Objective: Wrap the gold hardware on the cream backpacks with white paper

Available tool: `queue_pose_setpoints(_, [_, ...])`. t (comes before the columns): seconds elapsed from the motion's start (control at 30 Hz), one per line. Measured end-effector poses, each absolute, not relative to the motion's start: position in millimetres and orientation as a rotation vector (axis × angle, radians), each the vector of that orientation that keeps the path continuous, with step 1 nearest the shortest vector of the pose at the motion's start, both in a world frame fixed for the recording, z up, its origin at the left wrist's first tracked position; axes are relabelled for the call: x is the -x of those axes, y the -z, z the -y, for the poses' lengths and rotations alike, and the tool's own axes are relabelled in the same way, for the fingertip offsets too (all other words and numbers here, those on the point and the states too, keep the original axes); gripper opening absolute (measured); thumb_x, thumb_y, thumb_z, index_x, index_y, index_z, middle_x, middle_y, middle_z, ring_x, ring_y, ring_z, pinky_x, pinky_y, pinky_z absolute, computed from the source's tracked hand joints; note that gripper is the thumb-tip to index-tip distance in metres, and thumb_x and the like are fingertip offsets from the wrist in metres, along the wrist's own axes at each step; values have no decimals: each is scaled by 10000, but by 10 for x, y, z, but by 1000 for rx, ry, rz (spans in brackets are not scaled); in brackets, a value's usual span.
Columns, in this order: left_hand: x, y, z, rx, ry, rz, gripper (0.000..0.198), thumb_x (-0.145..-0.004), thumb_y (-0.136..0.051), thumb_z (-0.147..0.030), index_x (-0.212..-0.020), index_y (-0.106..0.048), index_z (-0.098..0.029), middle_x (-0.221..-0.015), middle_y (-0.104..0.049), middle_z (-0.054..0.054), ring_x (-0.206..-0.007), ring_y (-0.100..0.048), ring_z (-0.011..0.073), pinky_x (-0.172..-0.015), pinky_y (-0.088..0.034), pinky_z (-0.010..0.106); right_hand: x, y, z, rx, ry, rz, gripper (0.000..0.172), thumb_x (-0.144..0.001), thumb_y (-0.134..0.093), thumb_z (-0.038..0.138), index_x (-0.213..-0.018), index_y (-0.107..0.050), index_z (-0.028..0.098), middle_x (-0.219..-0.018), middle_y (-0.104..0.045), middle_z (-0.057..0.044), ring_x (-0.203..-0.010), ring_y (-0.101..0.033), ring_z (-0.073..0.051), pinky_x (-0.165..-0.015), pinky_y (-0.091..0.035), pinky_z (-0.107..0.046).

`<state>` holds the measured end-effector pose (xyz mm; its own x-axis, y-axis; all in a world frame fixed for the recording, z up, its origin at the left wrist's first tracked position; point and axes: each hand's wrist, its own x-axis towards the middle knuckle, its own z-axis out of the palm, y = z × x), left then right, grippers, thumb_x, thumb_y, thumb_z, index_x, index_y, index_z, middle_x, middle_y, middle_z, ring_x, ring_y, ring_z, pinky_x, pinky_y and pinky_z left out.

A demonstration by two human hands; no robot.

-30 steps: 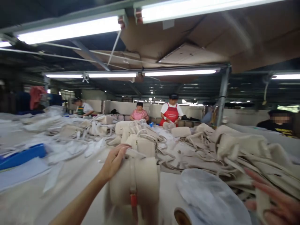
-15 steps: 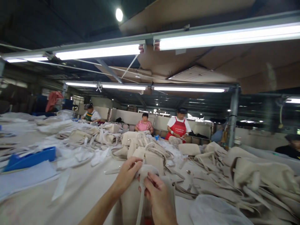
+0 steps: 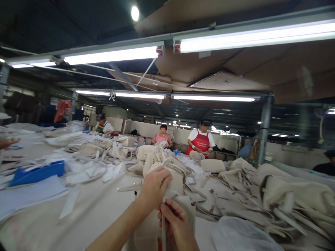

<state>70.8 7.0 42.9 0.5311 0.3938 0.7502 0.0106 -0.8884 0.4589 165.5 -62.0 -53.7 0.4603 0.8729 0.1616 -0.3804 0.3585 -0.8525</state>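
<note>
A cream bag (image 3: 145, 228) stands upright on the table right in front of me, partly hidden by my forearms. My right hand (image 3: 179, 223) pinches a narrow cream strap (image 3: 163, 230) that hangs down the bag's front. Just above, my left hand (image 3: 154, 186) is closed at the bag's top, its back toward me; its fingertips are hidden. Between the hands shows a bit of thin white wrapping (image 3: 171, 194). Directly behind is another cream bag (image 3: 178, 179) with looped handles.
Cream bags and straps (image 3: 293, 195) are heaped on the right, beside a clear plastic bag (image 3: 240, 233). A blue tray (image 3: 39, 172) and white sheets (image 3: 31, 195) lie left. Several people work across the table, one in a red apron (image 3: 201, 141). Another person's hand (image 3: 9, 143) shows at far left.
My left hand has moved up and right and turned over the bag's top, covering the white wrapping. My right hand stays on the strap. Another person's hand has appeared at the left edge.
</note>
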Motion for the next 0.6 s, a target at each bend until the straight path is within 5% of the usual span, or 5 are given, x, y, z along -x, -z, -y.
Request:
queue_pose_setpoints(0.1, [-513,-71,203,-2357,-1356,-40,251,-938,-433,-194,-865,-673,-197,-905,-652,74,-853,-611,178,-771,-467,259,-1739,609,699,906,-922,860,456,-524,-902,511,-773,-756,159,-641,-669,-14,-561,-573,-129,-533,-461,-231])
queue_pose_setpoints(0.2, [-374,338,387,-2084,-1407,-69,223,-933,-522,-256,-786,-680,-200,-868,-662,68,-836,-631,175,-764,-496,249,-1775,714,764,1098,-922,946,569,-530,-837,649,-776,-754,143,-562,-614,-1,-486,-542,-135,-461,-433,-239])
queue_pose_setpoints(0.37, [-406,720,442,-1349,-1164,-363,340,-727,-735,-514,-767,-577,-216,-665,-589,8,-563,-577,178,-554,-499,296,-1714,808,890,1064,-949,1088,477,-594,-849,564,-804,-753,146,-581,-607,12,-479,-483,-87,-482,-394,-210])
queue_pose_setpoints(0.47, [-428,756,369,-1276,-1062,-409,384,-644,-784,-486,-829,-602,-202,-655,-616,5,-563,-562,167,-567,-475,285,-1721,845,934,1090,-972,1045,498,-555,-863,584,-759,-744,146,-538,-591,13,-473,-479,-89,-489,-391,-216])
queue_pose_setpoints(0.6, [-335,730,242,-1398,-988,-504,311,-610,-797,-420,-679,-644,-159,-647,-609,18,-593,-523,144,-585,-432,262,-1753,936,917,1134,-937,996,512,-527,-881,569,-767,-734,142,-555,-623,-8,-471,-508,-103,-482,-404,-226])
